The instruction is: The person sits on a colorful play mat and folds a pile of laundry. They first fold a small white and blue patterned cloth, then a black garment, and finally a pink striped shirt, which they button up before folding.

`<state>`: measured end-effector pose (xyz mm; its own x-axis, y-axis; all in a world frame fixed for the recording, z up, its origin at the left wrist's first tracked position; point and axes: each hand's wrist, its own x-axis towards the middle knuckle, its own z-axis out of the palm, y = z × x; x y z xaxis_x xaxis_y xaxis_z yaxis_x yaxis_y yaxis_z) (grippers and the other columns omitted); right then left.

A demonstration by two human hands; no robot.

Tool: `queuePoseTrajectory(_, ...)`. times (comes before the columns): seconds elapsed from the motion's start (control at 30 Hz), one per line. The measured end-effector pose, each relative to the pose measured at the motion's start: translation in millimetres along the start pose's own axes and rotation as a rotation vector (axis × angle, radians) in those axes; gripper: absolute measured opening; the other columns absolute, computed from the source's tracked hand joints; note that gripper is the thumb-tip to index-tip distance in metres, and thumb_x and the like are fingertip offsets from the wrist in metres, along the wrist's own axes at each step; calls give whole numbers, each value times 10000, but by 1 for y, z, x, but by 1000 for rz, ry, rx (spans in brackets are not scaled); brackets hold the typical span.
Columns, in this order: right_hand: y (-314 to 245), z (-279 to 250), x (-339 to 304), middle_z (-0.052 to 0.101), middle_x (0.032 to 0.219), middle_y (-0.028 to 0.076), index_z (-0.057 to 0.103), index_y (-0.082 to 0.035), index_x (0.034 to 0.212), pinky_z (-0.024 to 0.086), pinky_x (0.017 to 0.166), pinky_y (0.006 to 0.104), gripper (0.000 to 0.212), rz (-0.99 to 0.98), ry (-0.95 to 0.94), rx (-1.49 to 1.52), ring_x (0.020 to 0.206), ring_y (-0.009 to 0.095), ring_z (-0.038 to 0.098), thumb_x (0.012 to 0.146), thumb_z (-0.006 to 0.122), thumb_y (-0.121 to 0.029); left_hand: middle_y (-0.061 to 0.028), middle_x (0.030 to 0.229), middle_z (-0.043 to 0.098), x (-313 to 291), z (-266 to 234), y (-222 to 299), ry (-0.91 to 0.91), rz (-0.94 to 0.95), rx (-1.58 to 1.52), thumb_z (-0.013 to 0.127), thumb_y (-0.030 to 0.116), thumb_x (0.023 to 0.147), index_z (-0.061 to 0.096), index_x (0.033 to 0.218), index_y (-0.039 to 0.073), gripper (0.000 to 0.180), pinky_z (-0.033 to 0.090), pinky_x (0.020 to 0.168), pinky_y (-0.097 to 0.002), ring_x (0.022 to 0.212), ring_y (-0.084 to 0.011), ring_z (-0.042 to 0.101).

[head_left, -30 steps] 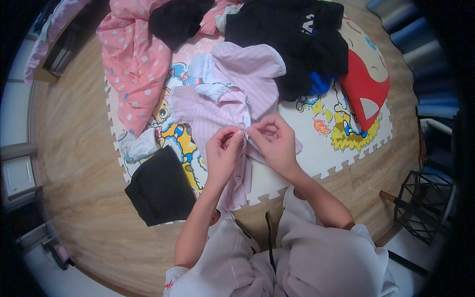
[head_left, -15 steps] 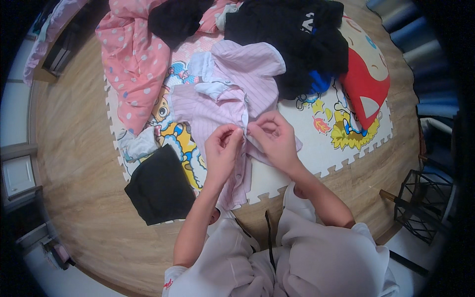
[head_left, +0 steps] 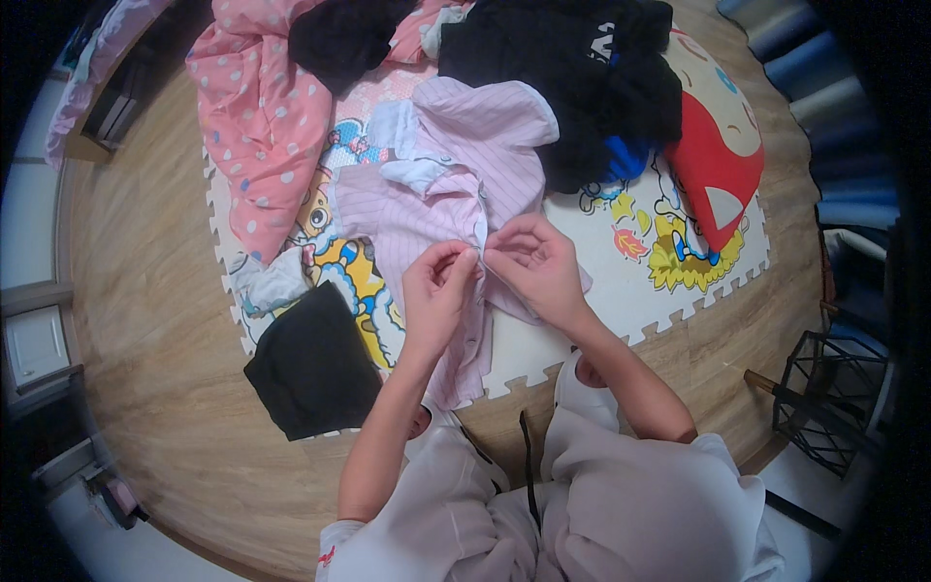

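A pink striped shirt (head_left: 398, 218) with pale blue collar and cuffs lies spread on the mat before me. Both hands meet at its front edge, where small buttons run down. My left hand (head_left: 439, 288) pinches the edge between thumb and forefinger. From the other side, my right hand (head_left: 535, 272) pinches the same strip, its fingertips almost touching the left ones. Whatever button sits between the fingertips is hidden. Part of the shirt hangs down past my left wrist toward my legs.
A folded black cloth (head_left: 318, 364) and a crumpled white cloth (head_left: 273, 281) lie left of the shirt. Farther off are a pink polka-dot blanket (head_left: 257, 126), black clothes (head_left: 572, 87) and a red cushion (head_left: 713, 165). Beneath is a cartoon-printed foam mat (head_left: 621, 281); a black wire rack (head_left: 829, 398) stands right.
Both hands stay pinched at the same spot on the shirt front. The right fingers have shifted very slightly; the clothes around have not moved.
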<state>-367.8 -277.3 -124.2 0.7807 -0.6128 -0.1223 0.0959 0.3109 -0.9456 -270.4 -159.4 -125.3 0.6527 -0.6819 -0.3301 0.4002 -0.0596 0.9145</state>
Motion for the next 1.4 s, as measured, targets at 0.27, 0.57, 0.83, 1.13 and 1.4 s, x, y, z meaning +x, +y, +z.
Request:
queuePoseTrajectory(0.27, 3, -4, 5, 660, 929, 71, 566, 4, 1001, 536, 792, 248, 221, -51, -3, -121, 883, 119, 651, 823, 696, 20, -38, 892, 651, 2, -1, 5, -43, -36, 49, 643, 140, 923, 627, 1028, -17, 189, 500, 780, -236, 822, -98, 614)
queuePoseTrajectory(0.57, -6, 1, -2, 694, 916, 110, 604, 29, 959, 560, 807, 286, 161, -162, 11, -354, 879, 154, 689, 824, 690, 10, -51, 925, 665, 3, -3, 10, -63, -95, 81, 684, 138, 895, 643, 1028, -31, 219, 507, 717, -216, 810, -92, 625)
queuePoseTrajectory(0.83, -4, 4, -6, 693, 920, 101, 601, 27, 967, 560, 803, 279, 178, -141, 40, -319, 892, 149, 683, 821, 701, 7, -16, 886, 650, 1, 0, 10, -4, 15, 142, 653, 133, 916, 658, 1017, -31, 192, 478, 716, -203, 799, -66, 584)
queuePoseTrajectory(1.13, -10, 11, -7, 688, 881, 110, 573, 21, 959, 566, 745, 275, 202, -134, 105, -451, 833, 155, 692, 822, 712, -31, -34, 835, 652, 1, 2, 1, 45, 148, 226, 621, 86, 919, 639, 985, -40, 144, 466, 687, -203, 760, -65, 577)
queuePoseTrajectory(1.4, -14, 12, -4, 687, 860, 136, 569, 25, 975, 569, 716, 296, 194, -143, 105, -515, 807, 204, 706, 833, 687, -35, -99, 770, 646, -5, 14, 12, 109, 267, 486, 580, 47, 917, 607, 948, -38, 94, 469, 612, -241, 688, -95, 594)
